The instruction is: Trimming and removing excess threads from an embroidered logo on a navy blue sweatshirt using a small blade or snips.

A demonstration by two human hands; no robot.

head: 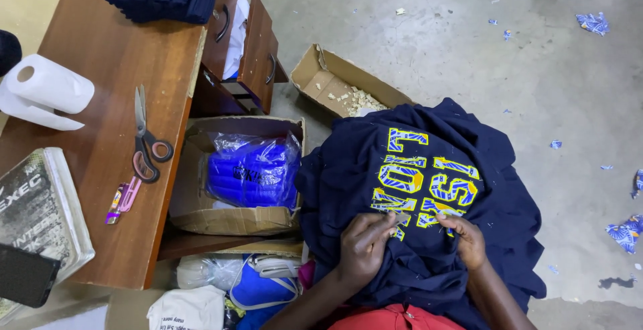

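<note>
scissors (145, 141) lie on the wooden desk (100, 102), a cardboard box (234, 216) with a blue plastic bag (253, 169) beside it. on the lap, the navy shirt (422, 203) with yellow lettering; left hand (364, 244) pinches a small blade (400, 219) at the letters, right hand (462, 238) fingers together, nipping the fabric.

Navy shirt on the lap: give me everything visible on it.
The navy shirt is soft, crumpled knit fabric draped over the person's lap, its edges hanging toward the concrete floor. Large yellow block lettering with blue patterned fill faces up, upside down to the camera. The left hand pinches a small pale tool against the lower letters; the right hand presses the fabric beside it. Its left edge lies against the cardboard box.
</note>
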